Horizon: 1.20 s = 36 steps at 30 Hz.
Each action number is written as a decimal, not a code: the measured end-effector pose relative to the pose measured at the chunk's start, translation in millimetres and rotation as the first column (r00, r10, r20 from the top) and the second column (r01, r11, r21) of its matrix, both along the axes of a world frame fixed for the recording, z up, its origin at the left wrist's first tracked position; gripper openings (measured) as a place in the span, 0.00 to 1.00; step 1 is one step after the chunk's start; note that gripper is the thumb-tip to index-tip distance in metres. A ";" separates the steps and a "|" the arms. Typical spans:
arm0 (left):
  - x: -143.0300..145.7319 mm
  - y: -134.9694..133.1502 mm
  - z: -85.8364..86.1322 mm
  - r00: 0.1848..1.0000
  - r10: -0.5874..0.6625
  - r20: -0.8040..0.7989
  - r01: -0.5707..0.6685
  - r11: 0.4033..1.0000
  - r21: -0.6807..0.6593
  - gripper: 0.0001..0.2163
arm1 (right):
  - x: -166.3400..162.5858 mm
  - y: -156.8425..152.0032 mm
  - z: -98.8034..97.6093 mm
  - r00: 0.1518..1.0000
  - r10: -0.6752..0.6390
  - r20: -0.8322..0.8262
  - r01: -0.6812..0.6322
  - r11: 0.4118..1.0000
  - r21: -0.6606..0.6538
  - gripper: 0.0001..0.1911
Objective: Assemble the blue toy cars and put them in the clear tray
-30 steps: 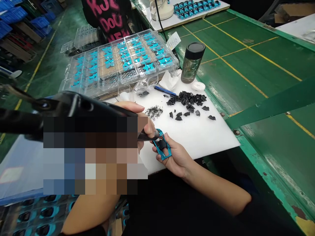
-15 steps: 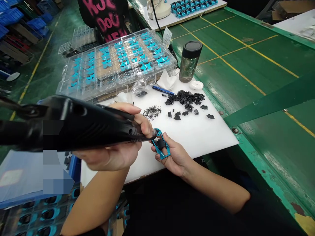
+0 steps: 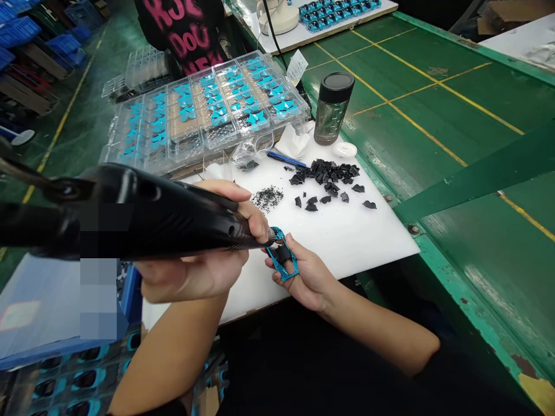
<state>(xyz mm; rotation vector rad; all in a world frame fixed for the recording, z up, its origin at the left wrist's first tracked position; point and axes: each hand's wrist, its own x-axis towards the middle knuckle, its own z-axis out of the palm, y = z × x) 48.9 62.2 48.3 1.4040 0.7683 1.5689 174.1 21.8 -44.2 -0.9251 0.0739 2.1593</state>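
My left hand (image 3: 199, 271) is wrapped round a black electric screwdriver (image 3: 182, 219), which lies almost level across the view with its cable end at the left. The tool's narrow end meets the upper end of a small blue plastic frame (image 3: 289, 273); its very tip is hard to make out. My right hand (image 3: 310, 277) grips that frame from the right, thumb along its edge and fingers behind. Inside the frame sits a black piece (image 3: 282, 254). Beyond the hands, a scatter of tiny black screws (image 3: 267, 198) and a heap of black plastic pieces (image 3: 325, 172) lie on the white board (image 3: 368, 231).
A clear compartment tray (image 3: 199, 115) of blue parts stands behind the board. A dark-lidded bottle (image 3: 333, 110), a blue pen (image 3: 286, 159) and a small white lid (image 3: 345, 150) are near the back. A green beam (image 3: 477, 167) crosses at right. Another person's dark top (image 3: 182, 34) shows behind.
The screwdriver's rear end has shifted slightly right and tilted a little in the view. Both hands keep their hold, and the blue frame stays nearly where it was.
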 end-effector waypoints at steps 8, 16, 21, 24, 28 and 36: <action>2.8 -0.7 -1.9 0.998 -0.055 -0.016 0.057 0.993 0.103 0.37 | -1.2 0.5 2.3 1.000 -0.010 0.002 0.010 1.000 0.004 0.14; 13.0 -9.6 5.4 0.994 0.012 0.107 -0.006 0.999 -0.050 0.32 | -1.4 -0.4 2.0 1.000 -0.027 0.004 0.027 1.000 0.007 0.14; 10.5 -4.7 3.9 0.999 -0.004 0.054 0.001 0.999 0.054 0.35 | -3.1 -1.7 -1.2 0.999 -0.038 0.025 0.037 0.999 0.021 0.15; 10.8 3.0 23.4 0.989 0.127 0.073 -0.138 0.972 0.189 0.32 | 2.0 -5.0 -4.7 0.977 -0.032 0.209 -0.021 0.969 0.245 0.16; 9.3 27.5 58.4 0.915 0.398 0.069 -0.395 0.848 0.354 0.16 | 20.4 -10.2 -1.6 0.700 -0.322 0.638 -0.365 0.607 0.706 0.13; -1.2 89.0 52.6 0.949 0.236 -0.207 -0.158 0.928 0.336 0.21 | 41.9 -22.7 17.2 0.392 -0.721 0.571 -0.788 0.058 0.613 0.19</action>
